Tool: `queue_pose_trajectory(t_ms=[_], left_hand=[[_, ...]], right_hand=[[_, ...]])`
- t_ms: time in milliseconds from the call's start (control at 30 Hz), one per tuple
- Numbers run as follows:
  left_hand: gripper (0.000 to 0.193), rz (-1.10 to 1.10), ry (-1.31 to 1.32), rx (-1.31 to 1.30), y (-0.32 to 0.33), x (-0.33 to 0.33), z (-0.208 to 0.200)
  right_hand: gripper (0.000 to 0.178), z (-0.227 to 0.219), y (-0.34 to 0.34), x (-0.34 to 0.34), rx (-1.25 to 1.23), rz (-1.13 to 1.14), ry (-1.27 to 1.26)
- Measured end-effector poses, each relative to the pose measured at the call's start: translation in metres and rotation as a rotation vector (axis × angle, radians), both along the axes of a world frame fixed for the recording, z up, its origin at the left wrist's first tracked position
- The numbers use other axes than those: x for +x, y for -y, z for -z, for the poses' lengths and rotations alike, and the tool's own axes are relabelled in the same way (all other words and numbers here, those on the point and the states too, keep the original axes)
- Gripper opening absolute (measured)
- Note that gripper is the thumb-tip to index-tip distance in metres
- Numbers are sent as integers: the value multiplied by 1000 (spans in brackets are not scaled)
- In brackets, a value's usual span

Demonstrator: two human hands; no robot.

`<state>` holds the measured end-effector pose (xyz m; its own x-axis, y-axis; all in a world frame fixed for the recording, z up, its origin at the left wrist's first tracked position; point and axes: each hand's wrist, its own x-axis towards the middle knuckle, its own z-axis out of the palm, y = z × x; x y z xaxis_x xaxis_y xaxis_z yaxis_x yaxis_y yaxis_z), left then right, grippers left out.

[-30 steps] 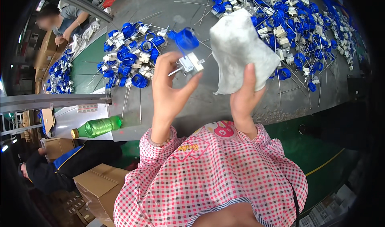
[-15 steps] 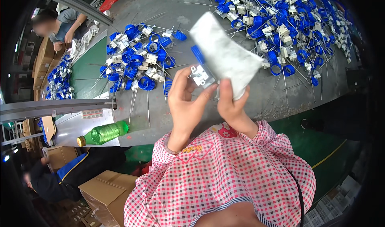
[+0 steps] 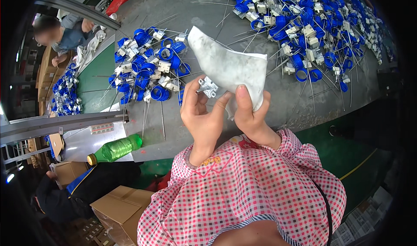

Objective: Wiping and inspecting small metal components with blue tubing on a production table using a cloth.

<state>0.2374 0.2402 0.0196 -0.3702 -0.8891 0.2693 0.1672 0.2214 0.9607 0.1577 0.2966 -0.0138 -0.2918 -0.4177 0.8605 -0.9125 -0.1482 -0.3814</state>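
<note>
In my left hand is a capillary thermostat, a small metal body with a short shaft, gripped between thumb and fingers. My right hand pinches a white cloth with grey smudges, thumb on top. The cloth spreads up and leftward beside the thermostat, hiding part of it and any blue coil behind. Both hands are close together above the grey table. To the left lies a pile of similar thermostats with blue coils and thin metal rods.
A larger heap of thermostats covers the far right. A green bottle lies at the table's left edge, near a metal rail. An open cardboard box stands lower left. Another person works at the far left.
The cloth has swung left and down, its lower part still in my right hand. The thermostat has turned in my left hand, and its blue coil no longer shows.
</note>
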Motion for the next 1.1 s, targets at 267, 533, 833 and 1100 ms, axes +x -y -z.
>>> queue_pose_trajectory(t_ms=[267, 533, 833, 1100], left_hand=[[45, -11, -17, 83, 8, 1, -4], [49, 131, -101, 168, 21, 9, -10], [53, 237, -211, 110, 8, 8, -11], [51, 115, -222, 98, -2, 3, -14]], right_hand=[[23, -5, 7, -2, -267, -50, 209], [35, -46, -11, -29, -523, -302, 1506], [36, -33, -7, -16, -235, 142, 734], [15, -40, 2, -5, -290, -223, 384]])
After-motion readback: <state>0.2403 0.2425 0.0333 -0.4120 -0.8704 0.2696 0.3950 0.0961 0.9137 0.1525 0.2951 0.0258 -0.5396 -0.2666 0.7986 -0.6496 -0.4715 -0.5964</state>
